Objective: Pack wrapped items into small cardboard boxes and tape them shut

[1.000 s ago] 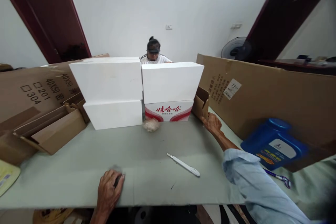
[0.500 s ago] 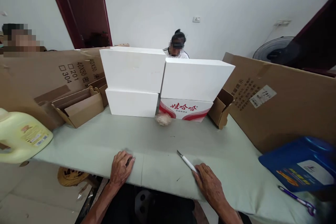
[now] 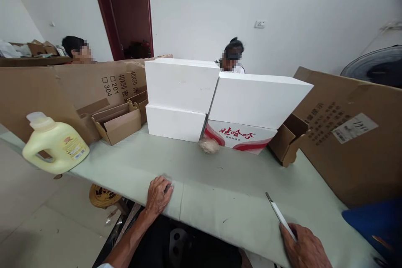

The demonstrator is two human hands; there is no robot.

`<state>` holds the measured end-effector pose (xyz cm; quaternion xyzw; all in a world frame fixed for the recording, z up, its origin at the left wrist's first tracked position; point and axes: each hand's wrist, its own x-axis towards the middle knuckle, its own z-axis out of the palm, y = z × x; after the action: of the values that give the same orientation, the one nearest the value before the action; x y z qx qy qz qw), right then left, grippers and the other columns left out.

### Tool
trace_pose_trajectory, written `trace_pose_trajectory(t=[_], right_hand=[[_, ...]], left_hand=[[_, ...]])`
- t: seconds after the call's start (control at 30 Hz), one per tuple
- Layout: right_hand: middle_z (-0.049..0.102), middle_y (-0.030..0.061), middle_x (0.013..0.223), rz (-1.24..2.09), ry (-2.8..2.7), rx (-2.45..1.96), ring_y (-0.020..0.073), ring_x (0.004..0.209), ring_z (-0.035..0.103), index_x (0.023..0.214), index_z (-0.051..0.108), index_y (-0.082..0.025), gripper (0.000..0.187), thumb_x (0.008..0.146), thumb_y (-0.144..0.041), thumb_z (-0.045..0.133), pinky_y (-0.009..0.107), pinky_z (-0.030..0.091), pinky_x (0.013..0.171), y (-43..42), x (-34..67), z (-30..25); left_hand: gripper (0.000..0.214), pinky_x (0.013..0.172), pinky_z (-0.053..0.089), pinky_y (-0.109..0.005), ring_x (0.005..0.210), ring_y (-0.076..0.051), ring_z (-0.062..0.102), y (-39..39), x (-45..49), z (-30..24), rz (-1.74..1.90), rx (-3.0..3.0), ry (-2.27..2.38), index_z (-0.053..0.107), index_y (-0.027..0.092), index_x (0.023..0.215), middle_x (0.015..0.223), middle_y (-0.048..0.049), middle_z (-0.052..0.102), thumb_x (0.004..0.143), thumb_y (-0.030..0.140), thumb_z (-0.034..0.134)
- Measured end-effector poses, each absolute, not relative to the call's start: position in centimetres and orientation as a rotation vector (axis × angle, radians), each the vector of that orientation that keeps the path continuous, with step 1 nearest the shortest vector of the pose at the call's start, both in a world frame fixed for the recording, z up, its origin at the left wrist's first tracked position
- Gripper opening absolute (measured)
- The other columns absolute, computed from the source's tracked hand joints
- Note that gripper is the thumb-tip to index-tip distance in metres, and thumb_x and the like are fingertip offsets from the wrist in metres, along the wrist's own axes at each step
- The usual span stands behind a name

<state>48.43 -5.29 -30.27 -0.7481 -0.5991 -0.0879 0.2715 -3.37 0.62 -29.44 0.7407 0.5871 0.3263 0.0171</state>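
In my right hand point(image 3: 304, 243) is a slim white-handled knife point(image 3: 282, 217), its narrow grey tip pointing away from me over the table. My left hand point(image 3: 159, 194) rests on the pale green tabletop point(image 3: 201, 192) with its fingers curled in; whatever it may hold is hidden. Beyond both hands stand stacked white boxes point(image 3: 176, 121), one of them the carton with red print point(image 3: 241, 137). A crumpled beige bundle point(image 3: 209, 145) lies against the foot of the stack.
Left of the stack are a yellow jug point(image 3: 67, 146) and an open cardboard box point(image 3: 121, 123). To the right stand another small box point(image 3: 289, 140), a large cardboard panel point(image 3: 348, 155) and a blue container point(image 3: 377, 226). Two people sit beyond the table.
The camera view has swung left, so the table things sit further right. My right hand has moved right and nearer to me with the knife. The left hand stays on the table.
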Motion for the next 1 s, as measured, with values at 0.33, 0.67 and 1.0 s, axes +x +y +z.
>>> trace_pose_trajectory(t=[0.33,0.67,1.0], right_hand=[[0.071,0.0144,0.090,-0.526,-1.633,-1.900,0.0345,0.083,0.067,0.097,0.066,-0.024,0.035,0.101,-0.051,0.045,0.050,0.054,0.082,-5.3,45.9,-30.9],[0.070,0.0143,0.097,-0.486,-1.549,-1.964,0.0339,0.090,0.065,0.105,0.067,-0.022,0.037,0.105,-0.050,0.042,0.047,0.053,0.085,-6.3,45.5,-31.3],[0.071,0.0156,0.095,-0.488,-1.522,-1.974,0.0374,0.088,0.065,0.102,0.069,-0.023,0.037,0.099,-0.050,0.044,0.051,0.052,0.085,-5.9,46.2,-32.5]], left_hand=[[0.031,0.108,0.051,-0.044,0.128,-0.029,0.060,18.4,9.6,-20.3,0.702,2.618,1.437,0.071,0.027,0.133,0.148,-0.0106,0.062,0.106,0.035,0.057],[0.059,0.112,0.038,-0.062,0.140,-0.045,0.042,24.5,14.5,-24.3,0.423,2.743,1.411,0.059,0.028,0.152,0.157,-0.0177,0.051,0.097,0.048,0.069],[0.064,0.113,0.038,-0.063,0.145,-0.044,0.041,23.5,13.4,-24.3,0.421,2.716,1.518,0.050,0.029,0.160,0.169,-0.0199,0.039,0.102,0.050,0.062]])
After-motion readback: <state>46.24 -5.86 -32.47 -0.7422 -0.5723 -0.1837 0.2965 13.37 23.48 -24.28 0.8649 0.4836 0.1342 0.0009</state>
